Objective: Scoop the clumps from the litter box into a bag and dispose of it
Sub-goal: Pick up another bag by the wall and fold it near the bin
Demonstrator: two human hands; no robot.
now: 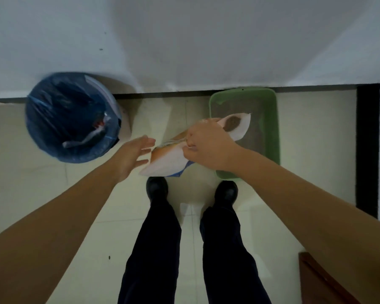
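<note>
the right hand (206, 145) has its grip curled round a white bag (169, 160) with orange and blue print, pinching its gathered upper part; the same hand also holds a pale scoop (239, 126) whose bowl carries a brown clump of litter (232, 123) and reaches out to the right over the litter box (270, 110); the bag hangs below and to the left of that hand, its lower corner just above the dark shoes (157, 189); the left hand (136, 153) is near the bag's left edge with its grip wide, fingers straight and spread, and whether the fingertips touch the bag i cannot tell; the litter box is a green tray on the tiled floor (53, 205), at the right, against the far wall (184, 40), with grey litter inside; at the far left stands a round bin (72, 117) lined with a dark blue bag, some crumpled waste in it, well apart from the litter box; the person stands between the two, legs in dark trousers (154, 249); a brown wooden corner (316, 281) shows at the near right.
</note>
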